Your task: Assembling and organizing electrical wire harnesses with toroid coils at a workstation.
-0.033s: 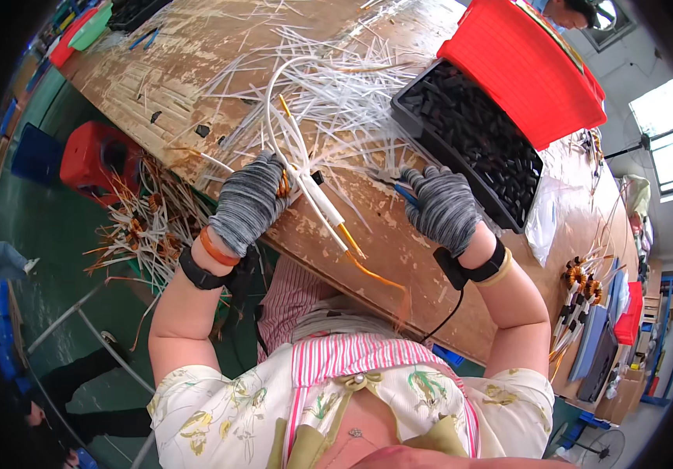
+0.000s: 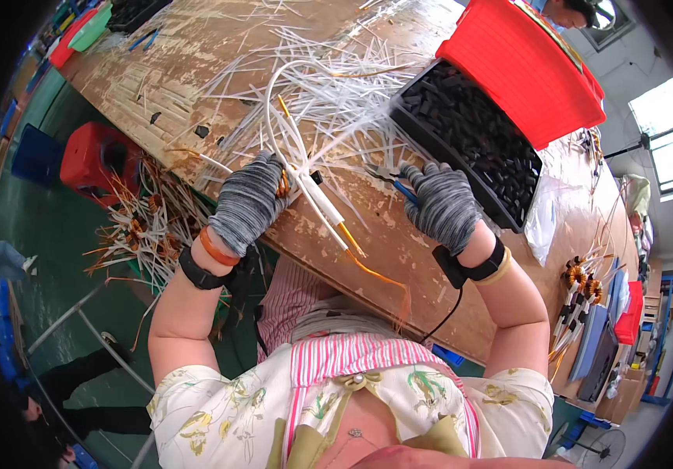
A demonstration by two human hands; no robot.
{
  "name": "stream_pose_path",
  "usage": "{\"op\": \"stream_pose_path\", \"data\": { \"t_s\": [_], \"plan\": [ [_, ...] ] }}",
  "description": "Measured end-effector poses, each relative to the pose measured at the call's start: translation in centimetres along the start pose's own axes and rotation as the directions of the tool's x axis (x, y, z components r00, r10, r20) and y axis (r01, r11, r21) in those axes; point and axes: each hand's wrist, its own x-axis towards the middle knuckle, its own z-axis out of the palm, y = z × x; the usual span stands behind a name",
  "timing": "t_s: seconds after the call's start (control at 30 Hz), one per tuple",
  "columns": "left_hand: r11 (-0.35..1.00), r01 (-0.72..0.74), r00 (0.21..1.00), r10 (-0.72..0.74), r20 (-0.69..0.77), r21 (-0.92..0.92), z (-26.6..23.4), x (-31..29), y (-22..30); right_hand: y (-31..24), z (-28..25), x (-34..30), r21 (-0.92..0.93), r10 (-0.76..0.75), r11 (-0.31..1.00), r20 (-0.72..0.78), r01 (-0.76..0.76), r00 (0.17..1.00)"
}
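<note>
My left hand (image 2: 249, 195), in a grey striped glove, is closed around a wire coil; only a bit of its copper winding (image 2: 282, 184) shows by the fingers. White-sleeved leads (image 2: 296, 148) fan out from it, one looping up and away, and bare copper ends stick out toward the table's front edge. On one lead sits a short black sleeve (image 2: 317, 177). My right hand (image 2: 442, 205), gloved alike, grips blue-handled pliers (image 2: 404, 191), whose metal jaws point left toward the leads without touching them. Palm and fingers hide part of the handles.
Loose white sleeves (image 2: 344, 94) are strewn over the worn wooden table (image 2: 172, 70). Beyond my right hand stand a black bin of short black tubes (image 2: 469, 117) and a red crate (image 2: 524, 70). Finished-looking coils (image 2: 578, 281) lie far right. Left of the table are more coils (image 2: 145, 227) and a red stool (image 2: 96, 160).
The pliers have turned slightly in my right hand, so their jaws and handle show more and reach a little farther left. My left hand and the coil stay put.
</note>
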Motion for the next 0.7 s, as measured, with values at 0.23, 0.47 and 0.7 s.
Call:
{"op": "stream_pose_path", "data": {
  "t_s": [0.23,0.47,0.7],
  "plan": [
    [0.997,0.060,0.995,-0.063,0.071,0.052,-0.4,0.9,1.1,-2.6,0.6,1.8,0.152,-0.150,0.972,-0.179,0.178,0.972],
    [0.997,0.018,0.999,-0.022,0.050,0.077,-0.1,1.0,0.9,-3.5,-0.1,2.9,0.179,-0.151,0.966,-0.188,0.185,0.970],
    [0.995,0.057,0.987,-0.069,0.146,0.081,-1.0,1.6,2.1,-3.4,-1.5,3.6,0.111,-0.186,0.973,-0.145,0.202,0.972]
  ]
}}
